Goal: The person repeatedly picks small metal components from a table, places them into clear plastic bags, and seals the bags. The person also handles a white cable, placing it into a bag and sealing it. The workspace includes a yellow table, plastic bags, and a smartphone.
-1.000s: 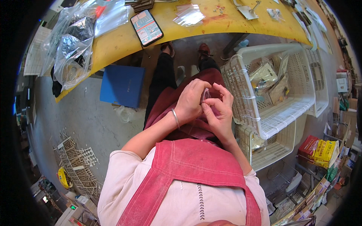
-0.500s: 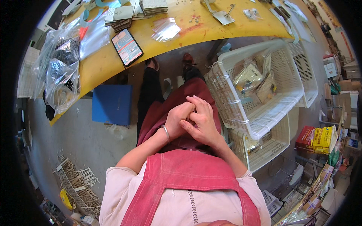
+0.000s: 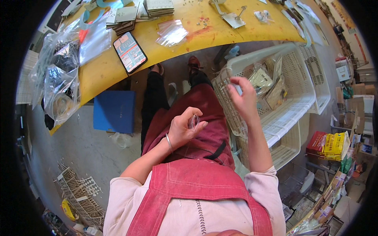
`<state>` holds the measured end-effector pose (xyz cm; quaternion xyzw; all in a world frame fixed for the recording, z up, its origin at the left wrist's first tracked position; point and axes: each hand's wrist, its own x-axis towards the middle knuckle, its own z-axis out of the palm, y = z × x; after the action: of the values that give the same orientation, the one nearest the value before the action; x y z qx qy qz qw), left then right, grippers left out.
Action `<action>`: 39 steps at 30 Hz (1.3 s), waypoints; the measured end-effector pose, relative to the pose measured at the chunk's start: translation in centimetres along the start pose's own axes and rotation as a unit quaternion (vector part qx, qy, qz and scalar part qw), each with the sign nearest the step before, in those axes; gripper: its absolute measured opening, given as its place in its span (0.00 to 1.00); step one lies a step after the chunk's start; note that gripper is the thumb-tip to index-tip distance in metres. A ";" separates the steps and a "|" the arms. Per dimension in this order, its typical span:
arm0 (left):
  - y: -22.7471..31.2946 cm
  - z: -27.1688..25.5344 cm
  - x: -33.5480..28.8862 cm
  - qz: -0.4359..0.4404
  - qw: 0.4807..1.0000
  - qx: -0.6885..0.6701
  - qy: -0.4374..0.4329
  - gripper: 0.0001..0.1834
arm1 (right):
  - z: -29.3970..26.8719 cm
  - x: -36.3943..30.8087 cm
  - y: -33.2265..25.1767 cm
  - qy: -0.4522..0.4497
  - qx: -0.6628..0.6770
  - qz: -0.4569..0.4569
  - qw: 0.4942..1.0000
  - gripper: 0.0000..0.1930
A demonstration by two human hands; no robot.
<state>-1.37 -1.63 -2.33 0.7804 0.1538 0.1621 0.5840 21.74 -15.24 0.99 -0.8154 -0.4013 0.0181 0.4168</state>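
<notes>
My left hand (image 3: 184,126) is closed over my lap, its thumb and fingers around a small, clear, thin-walled piece that looks like a small plastic bag (image 3: 193,122) with its mouth spread. My right hand (image 3: 245,98) is raised at the left rim of a white plastic basket (image 3: 271,138). Its thumb and bent forefinger are a little apart, and I see nothing between them. Inside the basket lie bagged metal parts (image 3: 260,80). On the yellow table ahead, a fan of clear plastic bags (image 3: 172,33) lies beside a phone (image 3: 130,52) with a lit screen.
Stacked metal plates (image 3: 122,19) and large plastic bags (image 3: 59,82) occupy the table's left side. A metal piece with an upright post (image 3: 235,19) stands farther right. A blue box (image 3: 114,111) sits below the table. Another white basket (image 3: 289,151) is under the first.
My hands, clasped together before, have parted. My right hand has moved up and right toward the basket; my left stays over my lap, and the clear piece in it now shows.
</notes>
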 end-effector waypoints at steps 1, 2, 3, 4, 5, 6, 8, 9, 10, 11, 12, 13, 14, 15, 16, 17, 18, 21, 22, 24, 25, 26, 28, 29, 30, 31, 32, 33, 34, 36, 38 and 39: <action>-0.1 0.0 0.1 -0.005 1.000 -0.007 -0.005 0.16 | 0.1 1.2 1.4 0.018 -0.055 -0.035 0.998 0.14; -0.1 0.0 0.2 -0.002 1.000 -0.014 -0.009 0.16 | 0.3 2.5 2.3 0.021 -0.095 -0.058 0.994 0.15; -0.2 -0.1 0.3 0.001 1.000 -0.020 -0.014 0.15 | 0.5 3.6 3.1 0.024 -0.135 -0.081 0.987 0.17; -0.3 -0.1 0.4 0.005 0.999 -0.027 -0.019 0.15 | 0.6 4.4 3.5 0.028 -0.176 -0.103 0.979 0.18; -0.3 -0.2 0.5 0.000 0.999 -0.030 -0.016 0.15 | 1.0 5.0 3.4 0.022 -0.187 -0.105 0.977 0.17; -0.3 -0.2 0.6 -0.005 0.999 -0.034 -0.013 0.15 | 1.3 5.5 3.2 0.017 -0.199 -0.106 0.974 0.16; -0.4 -0.3 1.0 -0.018 0.999 -0.037 -0.003 0.15 | 1.8 6.3 1.7 -0.035 -0.108 -0.069 0.991 0.13; -0.5 -0.4 1.0 -0.029 0.999 -0.037 0.011 0.15 | 1.8 6.3 -0.4 -0.088 -0.001 -0.034 0.996 0.12; -0.6 -0.4 0.9 -0.043 0.998 -0.039 0.019 0.15 | 1.5 5.8 -2.4 -0.140 0.103 0.009 0.985 0.11; -0.7 -0.2 1.0 -0.043 0.997 -0.048 0.034 0.14 | 1.3 5.3 -4.4 -0.195 0.163 0.027 0.967 0.08; -0.8 -0.2 1.3 -0.046 0.996 -0.055 0.048 0.14 | 1.0 4.7 -5.6 -0.264 0.221 0.010 0.939 0.08; -1.1 -0.3 1.7 -0.050 0.995 -0.062 0.063 0.14 | 1.0 3.9 -6.4 -0.329 0.278 -0.007 0.902 0.08; -1.7 -0.3 1.9 -0.059 0.992 -0.093 0.058 0.12 | 1.5 2.2 -6.8 -0.329 0.297 -0.025 0.896 0.09; -2.6 0.5 2.0 -0.036 0.978 -0.189 0.081 0.11 | 2.0 1.3 -7.0 -0.329 0.279 -0.064 0.900 0.11; -3.5 0.4 1.8 -0.058 0.977 -0.192 0.068 0.11 | 2.6 0.5 -7.1 -0.327 0.261 -0.105 0.902 0.13; -3.8 0.1 1.8 -0.080 0.976 -0.196 0.051 0.10 | 3.1 -0.2 -7.2 -0.320 0.196 -0.108 0.920 0.16; -3.4 -0.1 1.8 -0.080 0.976 -0.196 0.047 0.10 | 3.9 -1.0 -6.9 -0.296 0.143 -0.126 0.936 0.17; -2.7 -0.2 2.2 -0.064 0.989 -0.124 0.050 0.11 | 5.4 -2.5 -6.7 -0.258 0.063 -0.149 0.953 0.19; -2.8 -0.3 2.2 -0.040 0.993 -0.099 0.054 0.11 | 5.7 -2.7 -6.8 -0.251 0.049 -0.151 0.955 0.21; -3.0 -0.5 2.7 0.012 0.997 -0.050 0.059 0.12 | 5.9 -2.4 -6.9 -0.242 0.031 -0.160 0.957 0.22; -3.1 -0.5 2.9 0.039 0.997 -0.025 0.062 0.13 | 6.0 -2.3 -7.0 -0.237 0.022 -0.165 0.957 0.23; -2.8 -0.4 3.0 0.023 0.997 -0.036 0.062 0.14 | 6.1 -2.1 -7.0 -0.244 0.026 -0.168 0.955 0.23; -2.1 -0.6 3.0 0.006 0.998 -0.030 0.055 0.14 | 6.2 -1.9 -6.8 -0.260 0.035 -0.174 0.949 0.24; -1.8 -0.7 3.1 -0.001 0.998 -0.028 0.050 0.14 | 6.2 -1.9 -6.6 -0.264 0.049 -0.172 0.948 0.24; -1.5 -0.8 3.1 -0.006 0.998 -0.028 0.049 0.13 | 6.2 -2.1 -6.4 -0.269 0.064 -0.170 0.946 0.23; -1.7 -0.9 3.1 0.002 0.999 -0.019 0.042 0.13 | 6.0 -2.0 -6.2 -0.273 0.078 -0.168 0.944 0.23; -2.1 -1.1 2.9 0.009 0.999 -0.010 0.040 0.13 | 5.2 -1.2 -6.3 -0.271 0.126 -0.158 0.941 0.19; -2.2 -1.1 2.9 0.014 0.999 -0.001 0.035 0.12 | 4.2 -0.5 -6.0 -0.259 0.140 -0.116 0.949 0.17; -2.0 -0.8 3.0 0.009 0.998 0.012 0.055 0.14 | 2.9 0.5 -5.3 -0.246 0.155 -0.073 0.954 0.16; -1.4 -0.9 3.3 -0.007 0.998 0.017 0.052 0.16 | 0.7 2.5 -3.4 -0.168 0.088 -0.053 0.980 0.13; -1.7 -0.7 3.4 -0.010 0.998 0.019 0.056 0.18 | -0.7 5.0 -0.2 -0.083 -0.079 -0.074 0.991 0.14; -1.6 -0.7 3.4 -0.022 0.999 0.015 0.040 0.17 | -1.0 5.8 1.8 -0.063 -0.163 -0.070 0.982 0.16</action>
<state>1.31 0.91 -3.43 0.7785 0.1970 0.1778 0.5688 27.18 -12.64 2.10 -0.8399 -0.4799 -0.0256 0.2521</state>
